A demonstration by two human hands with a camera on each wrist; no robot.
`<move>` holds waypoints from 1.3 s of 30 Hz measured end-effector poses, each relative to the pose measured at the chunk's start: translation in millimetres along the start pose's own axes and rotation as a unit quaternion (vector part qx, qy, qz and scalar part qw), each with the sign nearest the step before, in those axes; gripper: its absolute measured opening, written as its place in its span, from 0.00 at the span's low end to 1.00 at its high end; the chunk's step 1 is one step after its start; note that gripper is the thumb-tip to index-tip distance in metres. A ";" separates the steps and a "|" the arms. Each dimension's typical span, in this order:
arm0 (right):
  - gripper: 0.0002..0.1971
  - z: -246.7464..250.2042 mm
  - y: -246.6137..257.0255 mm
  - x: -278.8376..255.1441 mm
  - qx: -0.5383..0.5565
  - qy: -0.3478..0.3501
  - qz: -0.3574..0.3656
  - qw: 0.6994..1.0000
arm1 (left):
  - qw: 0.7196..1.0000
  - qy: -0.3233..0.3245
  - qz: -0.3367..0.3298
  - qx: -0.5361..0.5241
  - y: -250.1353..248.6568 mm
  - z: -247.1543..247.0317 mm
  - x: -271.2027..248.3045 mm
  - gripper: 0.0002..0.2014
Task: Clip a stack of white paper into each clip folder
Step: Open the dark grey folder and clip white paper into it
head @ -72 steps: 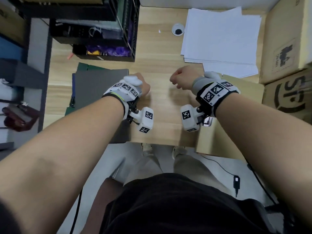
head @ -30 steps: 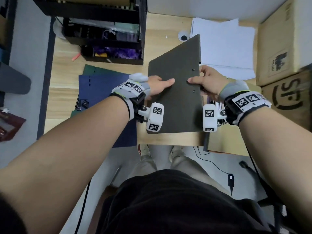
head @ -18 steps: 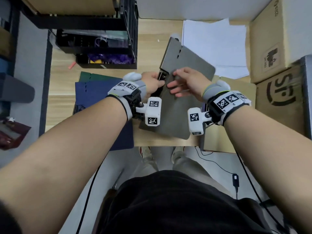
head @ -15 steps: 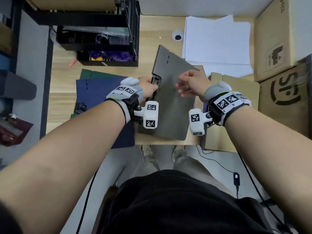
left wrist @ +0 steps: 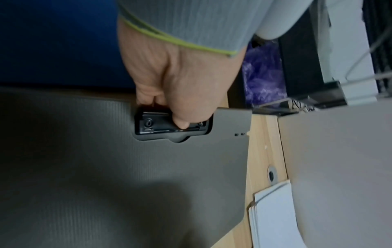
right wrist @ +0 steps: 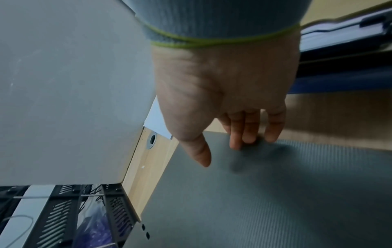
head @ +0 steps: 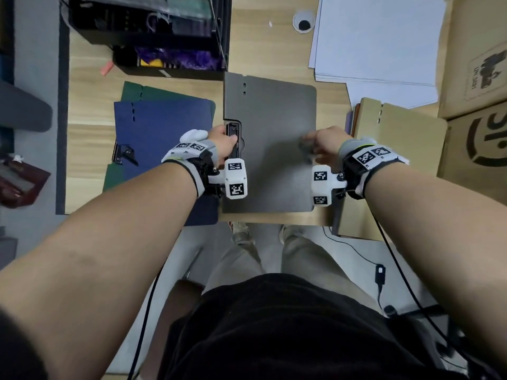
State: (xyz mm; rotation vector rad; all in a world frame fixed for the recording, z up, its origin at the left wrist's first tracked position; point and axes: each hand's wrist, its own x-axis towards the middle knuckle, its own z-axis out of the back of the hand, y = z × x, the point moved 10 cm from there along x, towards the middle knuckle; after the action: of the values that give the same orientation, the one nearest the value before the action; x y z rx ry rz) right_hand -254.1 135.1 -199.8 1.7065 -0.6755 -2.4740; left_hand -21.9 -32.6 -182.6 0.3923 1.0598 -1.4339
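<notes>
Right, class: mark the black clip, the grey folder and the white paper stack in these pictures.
black clip (left wrist: 152,125): left wrist view, on its body beside the thumb.
grey folder (head: 277,111): head view, on its bare cover.
white paper stack (head: 378,37): head view, on the top sheet.

The fingers of the left hand (head: 222,140) are hidden in the head view behind its back, and in the left wrist view they curl out of sight over the black clip (left wrist: 171,125) of the grey folder (head: 274,149), so only the thumb tip shows there. The right hand (head: 323,145) is smeared at the fingertips (right wrist: 250,134) in both views, so contact with the cover cannot be judged. The blue folder (head: 164,149) hides most of the green folder (head: 153,91) beneath it. The white paper (head: 378,42) is cut off by the top edge. The cardboard boxes (head: 477,78) run off the right edge
</notes>
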 end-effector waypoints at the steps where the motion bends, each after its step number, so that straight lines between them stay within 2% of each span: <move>1: 0.22 1.2 -3.2 6.5 0.021 0.000 -0.009 1.000 | 1.000 0.000 0.001 -0.010 -0.9 -3.1 1.4 0.18; 3: 0.21 3.7 -3.6 10.0 0.045 -0.007 -0.019 0.999 | 1.000 0.005 -0.006 0.001 -5.1 -7.0 2.9 0.21; 6: 0.23 10.5 -7.3 15.2 0.029 -0.008 -0.031 0.999 | 0.997 0.007 -0.011 0.072 -7.4 -7.1 4.9 0.20; 11: 0.31 18.0 -9.5 25.3 0.083 -0.009 -0.033 0.996 | 0.989 0.012 -0.014 0.148 -8.7 -7.1 8.5 0.17; 14: 0.22 17.7 5.8 16.2 0.112 -0.005 -0.001 0.994 | 0.982 0.025 -0.022 0.187 -14.1 -11.2 6.6 0.17; 16: 0.20 25.9 22.7 6.3 0.123 -0.021 0.035 0.992 | 0.981 0.027 -0.014 0.191 -18.4 -10.6 5.5 0.19; 18: 0.19 28.9 37.9 -5.0 0.146 -0.003 0.066 0.987 | 0.985 0.020 0.002 0.174 -23.6 -6.5 4.9 0.29; 19: 0.20 28.2 44.4 -9.9 0.170 0.015 0.069 0.983 | 0.987 0.011 -0.001 0.158 -30.2 -2.6 3.2 0.39; 21: 0.26 22.6 59.2 -24.5 0.198 0.063 0.066 0.976 | 0.995 -0.005 -0.021 0.096 -46.2 3.1 1.3 0.57; 22: 0.30 17.7 70.3 -34.3 0.195 0.092 0.077 0.973 | 0.997 -0.012 -0.034 0.065 -57.2 7.0 -5.7 0.62; 24: 0.39 5.1 92.7 -49.9 0.159 0.146 0.100 0.971 | 0.998 -0.009 -0.066 0.010 -85.6 12.6 -23.8 0.65; 26: 0.44 -9.0 112.5 -63.2 0.128 0.181 0.121 0.967 | 0.996 -0.015 -0.091 -0.018 -111.0 23.2 -41.1 0.62; 28: 0.45 -26.2 128.8 -75.4 0.108 0.204 0.141 0.963 | 0.992 -0.050 -0.110 -0.016 -124.2 42.7 -55.1 0.54; 32: 0.42 -58.9 139.2 -83.4 0.083 0.223 0.142 0.961 | 0.976 -0.163 -0.142 0.035 -127.1 90.2 -63.0 0.36; 34: 0.38 -68.7 134.6 -79.8 0.049 0.206 0.136 0.968 | 0.965 -0.217 -0.140 0.036 -124.3 114.1 -65.3 0.29; 36: 0.30 -74.9 123.6 -71.4 -0.011 0.163 0.130 0.978 | 0.955 -0.263 -0.123 0.061 -113.5 130.1 -69.3 0.25; 37: 0.25 -76.4 115.3 -64.8 -0.050 0.141 0.125 0.981 | 0.927 -0.334 -0.123 0.118 -109.0 142.1 -74.1 0.28; 38: 0.22 -81.4 109.0 -60.8 -0.091 0.126 0.121 0.980 | 0.870 -0.439 -0.138 0.178 -104.1 159.3 -88.0 0.35; 39: 0.21 -86.3 101.1 -55.8 -0.136 0.114 0.114 0.978 | 0.858 -0.455 -0.133 0.197 -98.4 170.6 -92.6 0.41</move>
State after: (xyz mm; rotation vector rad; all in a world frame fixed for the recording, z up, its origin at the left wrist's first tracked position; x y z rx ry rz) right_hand -174.3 32.7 -137.1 1.6683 -0.4555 -2.0675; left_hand -34.3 -126.3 13.5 -0.1789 0.0368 -1.8017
